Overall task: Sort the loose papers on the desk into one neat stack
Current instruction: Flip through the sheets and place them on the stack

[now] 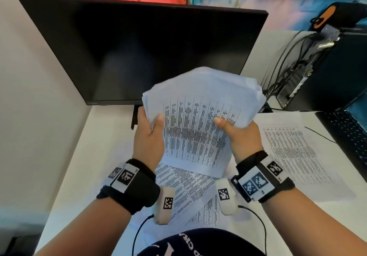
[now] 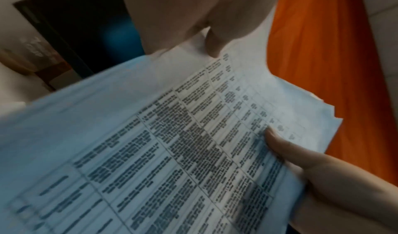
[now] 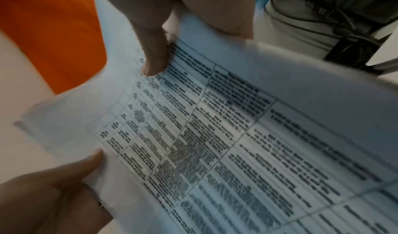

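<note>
A bundle of printed sheets (image 1: 200, 116) with table text is held up off the white desk (image 1: 103, 146), in front of the monitor. My left hand (image 1: 151, 122) grips its left edge, thumb on the front. My right hand (image 1: 234, 130) grips its right edge in the same way, the fingers hidden behind the paper. The bundle's far edges are uneven and bent. In the left wrist view the bundle (image 2: 172, 152) fills the picture below my left thumb (image 2: 213, 46). The right wrist view shows the bundle (image 3: 215, 144) under my right thumb (image 3: 155, 58). Loose sheets lie on the desk at the right (image 1: 294, 152) and below my wrists (image 1: 184, 188).
A dark monitor (image 1: 139, 53) stands close behind the bundle. A black computer tower (image 1: 327, 72) with cables (image 1: 286, 67) stands at the back right, and a dark keyboard (image 1: 345, 132) lies at the right edge. A wall bounds the desk on the left.
</note>
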The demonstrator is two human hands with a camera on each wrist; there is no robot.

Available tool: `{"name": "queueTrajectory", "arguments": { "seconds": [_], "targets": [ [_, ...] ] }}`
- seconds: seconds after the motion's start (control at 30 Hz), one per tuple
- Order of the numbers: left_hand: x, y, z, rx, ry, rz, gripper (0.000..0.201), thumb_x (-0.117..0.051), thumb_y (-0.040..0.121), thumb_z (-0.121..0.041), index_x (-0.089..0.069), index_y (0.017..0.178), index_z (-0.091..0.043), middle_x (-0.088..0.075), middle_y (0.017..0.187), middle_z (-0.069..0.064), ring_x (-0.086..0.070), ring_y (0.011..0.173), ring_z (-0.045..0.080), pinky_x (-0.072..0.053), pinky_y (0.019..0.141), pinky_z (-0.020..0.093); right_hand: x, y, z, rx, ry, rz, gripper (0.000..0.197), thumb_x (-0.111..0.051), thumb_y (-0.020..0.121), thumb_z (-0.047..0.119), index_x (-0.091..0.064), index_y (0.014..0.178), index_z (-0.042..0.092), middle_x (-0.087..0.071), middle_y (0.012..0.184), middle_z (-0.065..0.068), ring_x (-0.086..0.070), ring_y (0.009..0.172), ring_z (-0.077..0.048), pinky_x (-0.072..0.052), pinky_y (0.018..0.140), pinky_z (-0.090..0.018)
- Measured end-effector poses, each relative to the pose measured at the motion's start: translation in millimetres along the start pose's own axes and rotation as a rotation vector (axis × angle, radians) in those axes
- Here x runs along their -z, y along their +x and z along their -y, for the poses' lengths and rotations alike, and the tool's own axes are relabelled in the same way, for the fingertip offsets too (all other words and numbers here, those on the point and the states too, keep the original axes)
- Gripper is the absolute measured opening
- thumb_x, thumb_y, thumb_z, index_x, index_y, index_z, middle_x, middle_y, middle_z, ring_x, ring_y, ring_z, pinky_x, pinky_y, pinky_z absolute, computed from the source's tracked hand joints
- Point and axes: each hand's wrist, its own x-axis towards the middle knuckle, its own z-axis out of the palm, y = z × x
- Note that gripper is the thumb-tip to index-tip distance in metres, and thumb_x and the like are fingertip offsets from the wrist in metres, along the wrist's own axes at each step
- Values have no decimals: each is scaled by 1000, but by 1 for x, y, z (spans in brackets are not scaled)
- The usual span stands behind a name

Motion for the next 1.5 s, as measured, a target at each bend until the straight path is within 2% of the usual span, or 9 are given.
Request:
{"name": "queueTrajectory", "arguments": {
  "seconds": [0.2,0.5,0.6,0.67,0.73,1.0,1.2,1.33,1.5],
  "targets": [
    [-15,-5,-24,-152,-44,-110,25,-39,101,-12,-30,112,-32,-50,109,-22,-52,91,-23,-40,73,-1,-11,-4,17,199,-20,-60,43,-76,75,29,-59,115,27,-68,107,12,-62,103,0,-51,83,-16],
    [5,0,6,24,67,-36,53,-63,89,-14,-26,122,-32,-54,116,-14,-54,103,-7,-43,75,3,3,-8,31,357,-89,-141,79,-74,80,12,-26,136,38,-53,120,4,-58,110,-17,-49,97,-44],
    [10,3,9,69,117,12,41,-63,89,-20,-43,124,-28,-60,110,-20,-55,97,-12,-41,73,4,4,-3,46,596,-312,-89,76,-65,87,10,-18,143,32,-41,139,5,-46,120,-14,-38,104,-21],
    [11,3,10,90,149,42,33,-61,91,-26,-54,123,-25,-63,103,-22,-56,93,-13,-41,67,1,5,2,49,610,-548,-31,67,-64,88,20,-27,143,32,-45,117,-8,-40,102,8,-26,90,5],
    [11,3,12,107,144,50,29,-60,91,-27,-59,119,-23,-63,98,-23,-57,86,-12,-40,60,-4,6,7,45,542,-683,-36,60,-66,86,28,-40,140,32,-38,106,-3,-31,83,2,-22,82,10],
    [11,5,17,133,37,21,34,-65,87,-19,-54,119,-19,-69,107,-8,-65,93,-1,-53,80,17,20,7,32,518,-525,-249,28,-60,88,12,-53,115,15,-54,110,-3,-43,93,4,-33,84,1],
    [10,6,15,94,36,49,26,-54,94,-19,-55,120,-22,-69,112,-6,-66,101,9,-53,91,38,22,0,-8,63,7,-98,48,-66,85,14,-44,128,16,-61,116,7,-60,104,-1,-49,92,-22],
    [4,6,0,18,-4,46,29,-50,97,-19,-50,126,-19,-67,112,-10,-63,98,-4,-52,85,17,10,-2,-21,13,-178,-121,13,-46,97,24,-48,110,29,-57,99,21,-55,97,1,-43,84,-21],
    [-3,-4,-20,-128,-104,34,21,-41,100,-10,-39,107,-30,-55,105,-15,-58,87,-17,-44,70,3,2,-2,1,246,-74,-199,26,-38,100,11,-37,119,30,-49,106,28,-46,91,29,-34,78,5]
  ]
}}
